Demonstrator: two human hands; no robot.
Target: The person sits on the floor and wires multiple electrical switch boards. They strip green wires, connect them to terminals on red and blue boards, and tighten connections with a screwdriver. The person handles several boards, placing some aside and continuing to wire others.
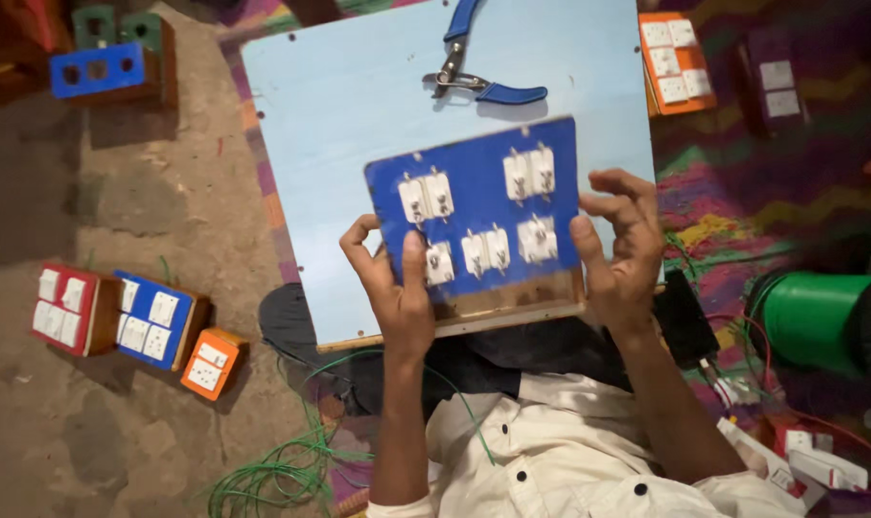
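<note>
I hold a blue switch board panel (483, 192) above a pale blue work board (339, 115). Several white switch and socket backs are set in the panel, and a wooden strip runs along its near edge. My left hand (392, 283) grips the panel's near left corner, thumb on its face. My right hand (622, 249) holds the right edge, fingers curled above it.
Blue-handled pliers (478, 82) lie on the work board's far part. Finished red, blue and orange switch boxes (128, 317) sit on the ground at left, more boxes (104, 58) at top left, an orange one (675, 62) at top right. Green wire (282, 465) and a green spool (809, 317) lie close by.
</note>
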